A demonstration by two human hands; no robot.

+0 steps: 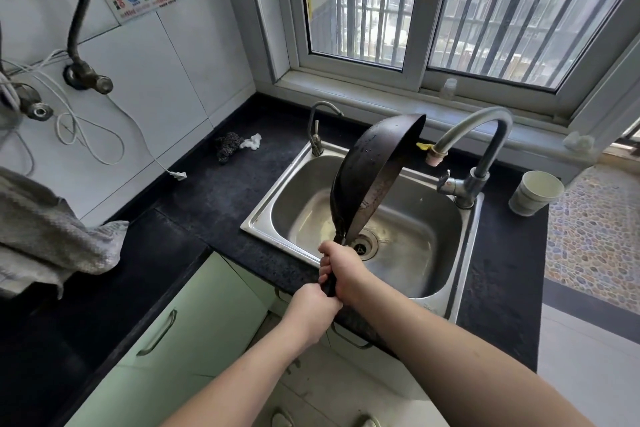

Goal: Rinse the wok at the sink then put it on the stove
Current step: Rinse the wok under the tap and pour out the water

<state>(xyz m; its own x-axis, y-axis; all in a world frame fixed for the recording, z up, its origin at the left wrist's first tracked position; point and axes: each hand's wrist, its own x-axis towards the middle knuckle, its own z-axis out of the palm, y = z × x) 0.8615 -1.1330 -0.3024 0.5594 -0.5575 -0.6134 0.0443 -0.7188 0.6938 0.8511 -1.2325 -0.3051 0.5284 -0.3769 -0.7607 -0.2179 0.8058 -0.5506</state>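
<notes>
Two hands hold one handle in the head view. The right hand (341, 265) has its fingers curled tightly around the upper part of the dark handle of the wok (372, 172), and the left hand (313, 310) grips the lower end of the same handle, just below and touching the right one. The wok is tipped on its edge above the steel sink (266, 215), with its hollow side facing left and its far rim near the spout of the curved faucet (483, 135). A smaller tap (317, 130) stands at the back left corner of the sink. On the black counter (194, 204), a dark scrubber (227, 146) lies near the back edge, and a paper cup (535, 192) stands near the right edge. A grey towel (52, 236) lies at the left edge.
</notes>
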